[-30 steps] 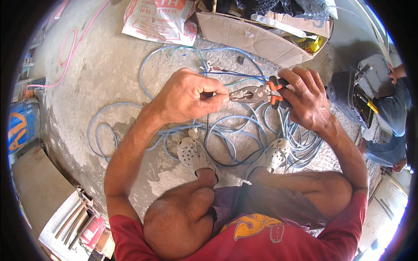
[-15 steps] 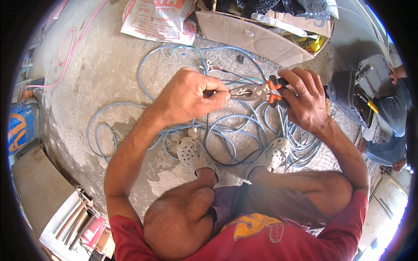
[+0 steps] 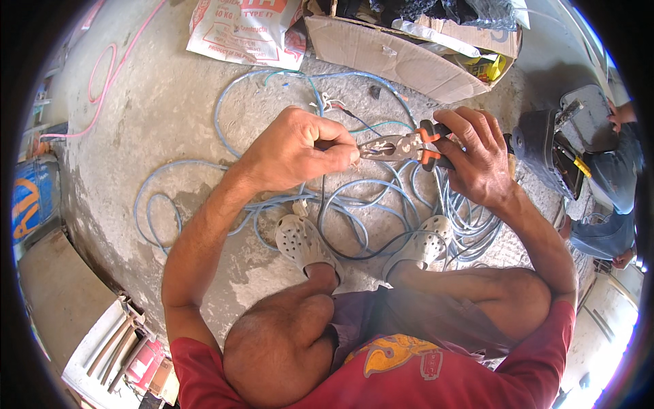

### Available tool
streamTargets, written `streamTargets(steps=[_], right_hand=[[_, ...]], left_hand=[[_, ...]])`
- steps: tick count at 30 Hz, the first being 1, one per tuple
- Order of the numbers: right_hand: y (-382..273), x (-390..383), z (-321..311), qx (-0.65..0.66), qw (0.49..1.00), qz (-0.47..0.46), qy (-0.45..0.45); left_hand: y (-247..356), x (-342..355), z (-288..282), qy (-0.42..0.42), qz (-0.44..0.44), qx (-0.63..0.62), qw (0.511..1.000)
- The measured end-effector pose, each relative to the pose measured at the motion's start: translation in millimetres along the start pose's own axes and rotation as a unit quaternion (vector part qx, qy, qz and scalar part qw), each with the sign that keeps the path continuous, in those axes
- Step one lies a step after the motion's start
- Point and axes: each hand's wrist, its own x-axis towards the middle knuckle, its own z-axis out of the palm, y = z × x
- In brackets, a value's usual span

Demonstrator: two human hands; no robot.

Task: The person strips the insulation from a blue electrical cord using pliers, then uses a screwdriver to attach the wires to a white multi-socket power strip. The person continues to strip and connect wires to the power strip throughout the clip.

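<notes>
Floor (image 3: 204,88): concrete, strewn with blue cable (image 3: 466,228).
Left hand (image 3: 300,146): fingers pinched at the pliers' (image 3: 392,146) tip; whatever they hold is hidden.
Pliers: between both hands; best kept steady, clear of skin.
Right hand (image 3: 480,153): fingers curled round the pliers.

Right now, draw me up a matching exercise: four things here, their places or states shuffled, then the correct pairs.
Things:
1. pliers
2. cardboard box
3. clogs
4. blue cable

Places or states:
A. worn on the feet
B. lying in loops on the floor
C. beside a white sack
D. held in the right hand

Pairs: 1-D, 2-C, 3-A, 4-B
</notes>
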Motion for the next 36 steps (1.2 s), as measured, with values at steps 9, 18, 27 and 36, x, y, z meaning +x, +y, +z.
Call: streamTargets(steps=[9,18,27,36], right_hand=[[2,0,-1,0.012,1.0,0.002,0.003],[1,4,-6,-0.009,1.0,-0.006,0.007],[3,0,-2,0.065,0.994,0.019,-0.081],[14,-5,-4,0.737,0.444,0.303,-0.41]], left_hand=[[3,1,-1,0.001,0.001,0.012,1.0],[2,1,-3,0.002,0.007,0.013,1.0],[-10,4,1,0.083,0.207,0.238,0.945],[-20,3,-12,0.065,0.387,0.437,0.809]])
